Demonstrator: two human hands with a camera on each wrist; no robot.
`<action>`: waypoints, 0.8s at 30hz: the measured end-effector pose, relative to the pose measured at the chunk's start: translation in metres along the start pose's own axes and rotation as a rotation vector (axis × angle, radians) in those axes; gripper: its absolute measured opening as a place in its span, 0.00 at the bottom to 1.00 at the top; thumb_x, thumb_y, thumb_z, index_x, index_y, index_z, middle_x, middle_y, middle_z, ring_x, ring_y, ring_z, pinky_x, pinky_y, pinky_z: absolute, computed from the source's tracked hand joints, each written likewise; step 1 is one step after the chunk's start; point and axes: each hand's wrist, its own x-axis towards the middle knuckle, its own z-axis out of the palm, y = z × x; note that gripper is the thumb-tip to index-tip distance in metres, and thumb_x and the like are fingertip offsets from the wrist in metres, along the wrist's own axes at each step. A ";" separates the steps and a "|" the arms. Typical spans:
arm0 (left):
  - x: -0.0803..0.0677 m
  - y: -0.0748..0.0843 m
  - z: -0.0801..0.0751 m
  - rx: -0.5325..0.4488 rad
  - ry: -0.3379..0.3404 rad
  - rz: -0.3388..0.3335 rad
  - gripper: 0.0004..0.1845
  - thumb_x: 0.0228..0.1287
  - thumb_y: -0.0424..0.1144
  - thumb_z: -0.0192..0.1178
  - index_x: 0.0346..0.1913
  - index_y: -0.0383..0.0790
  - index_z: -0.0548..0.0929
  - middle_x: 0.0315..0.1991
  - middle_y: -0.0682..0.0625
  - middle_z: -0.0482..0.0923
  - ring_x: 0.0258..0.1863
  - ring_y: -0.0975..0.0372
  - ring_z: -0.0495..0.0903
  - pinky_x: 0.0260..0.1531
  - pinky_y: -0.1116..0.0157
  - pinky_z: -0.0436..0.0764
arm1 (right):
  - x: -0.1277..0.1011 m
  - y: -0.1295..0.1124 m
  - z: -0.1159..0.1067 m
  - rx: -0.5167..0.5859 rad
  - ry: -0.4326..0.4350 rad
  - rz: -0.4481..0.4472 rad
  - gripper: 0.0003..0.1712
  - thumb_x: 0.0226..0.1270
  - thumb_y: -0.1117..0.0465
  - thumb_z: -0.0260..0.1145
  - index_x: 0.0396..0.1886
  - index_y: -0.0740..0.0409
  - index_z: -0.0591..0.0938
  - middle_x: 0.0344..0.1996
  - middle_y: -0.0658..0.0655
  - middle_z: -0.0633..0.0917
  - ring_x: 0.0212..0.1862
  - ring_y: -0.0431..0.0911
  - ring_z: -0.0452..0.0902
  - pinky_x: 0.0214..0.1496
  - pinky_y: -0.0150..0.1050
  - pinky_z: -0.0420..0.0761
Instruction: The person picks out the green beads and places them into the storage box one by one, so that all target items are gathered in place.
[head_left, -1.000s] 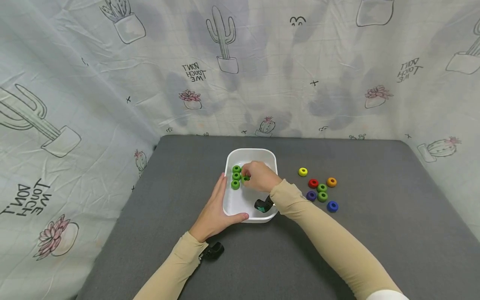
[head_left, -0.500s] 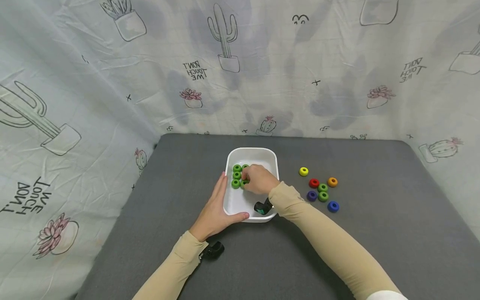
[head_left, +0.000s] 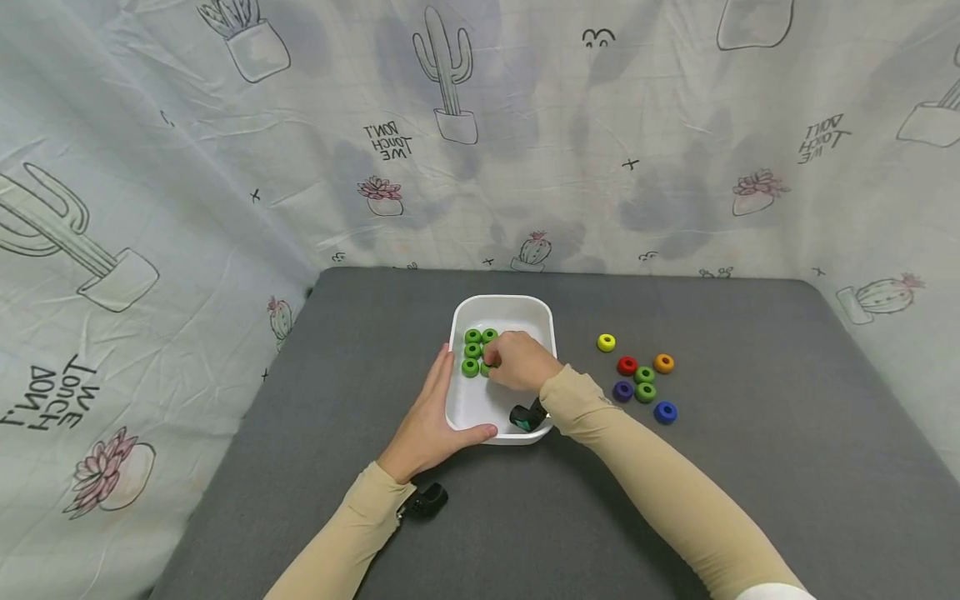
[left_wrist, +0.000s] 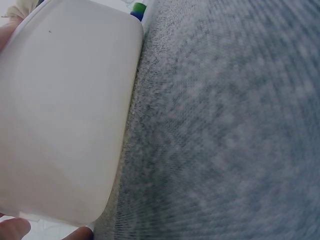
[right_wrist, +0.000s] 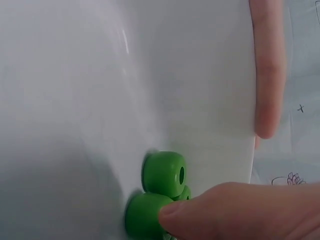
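Note:
A white tray (head_left: pixel 468 408) stands on the table with several green beads (head_left: pixel 472 351) in two columns along its left wall. My left hand (head_left: pixel 427 425) rests against it, its straight fingers along the outer left wall and the thumb on the near rim. Inside the tray, my right hand (head_left: pixel 523 362) pinches a green bead (right_wrist: pixel 142 217) in the second column; the right wrist view has the thumb on its side. Right beside it sits another green bead (right_wrist: pixel 164 174). My right fingers partly hide that column. The left wrist view shows mostly the tray's outer wall (left_wrist: pixel 70 110).
Right of the tray lie loose beads on the grey table (head_left: pixel 750 467): yellow (head_left: pixel 606 342), red (head_left: pixel 627 366), orange (head_left: pixel 663 363), two green (head_left: pixel 644 384), purple (head_left: pixel 622 392) and blue (head_left: pixel 665 412). A patterned cloth (head_left: pixel 525 167) hangs behind.
My right hand has brought the green bead slightly toward the tray's near side, into line with the lowest bead of the first column. My left hand and the tray stay put.

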 end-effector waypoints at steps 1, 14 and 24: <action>0.000 0.000 0.000 0.000 0.001 0.000 0.70 0.52 0.65 0.76 0.86 0.45 0.40 0.87 0.54 0.35 0.84 0.55 0.47 0.76 0.44 0.60 | 0.000 0.000 0.000 0.000 0.002 -0.001 0.07 0.62 0.66 0.73 0.40 0.59 0.91 0.37 0.55 0.90 0.40 0.45 0.81 0.49 0.42 0.82; 0.000 -0.001 0.000 0.008 -0.001 0.004 0.70 0.52 0.67 0.75 0.86 0.47 0.40 0.87 0.51 0.35 0.84 0.54 0.46 0.76 0.42 0.60 | -0.008 -0.004 -0.013 0.046 0.003 0.037 0.13 0.64 0.65 0.72 0.48 0.60 0.90 0.39 0.56 0.88 0.40 0.47 0.80 0.46 0.43 0.81; 0.000 0.001 0.000 0.021 -0.005 -0.001 0.70 0.52 0.67 0.75 0.86 0.44 0.40 0.87 0.48 0.35 0.84 0.52 0.47 0.75 0.41 0.61 | -0.026 -0.010 -0.030 0.075 0.073 -0.003 0.15 0.66 0.64 0.71 0.51 0.62 0.88 0.39 0.58 0.88 0.38 0.47 0.81 0.40 0.40 0.81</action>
